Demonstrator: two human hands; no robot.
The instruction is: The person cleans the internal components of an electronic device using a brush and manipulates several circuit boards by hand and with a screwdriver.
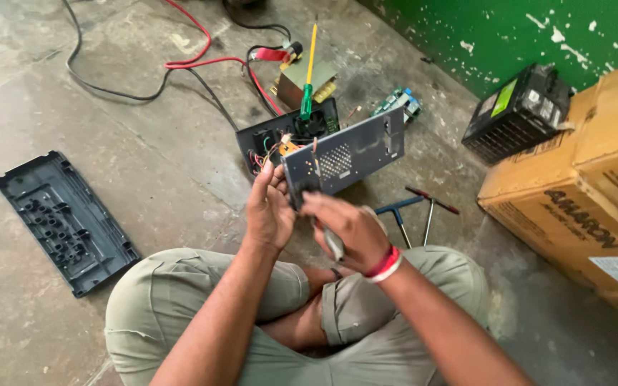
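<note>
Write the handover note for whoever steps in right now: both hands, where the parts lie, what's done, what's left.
Left hand: fingers grip the near edge of the grey metal panel, holding it upright over the floor.
Right hand: closed on a tool at the panel's lower edge; its tip is hidden.
Black chassis with loose wires sits just behind the panel, a green-handled screwdriver standing in it.
Plastic cover lies off, to the left on the floor. T-handle wrenches lie by the right knee.
Done: cover off, unit opened.
Left: panel remains wired to the chassis.
</note>
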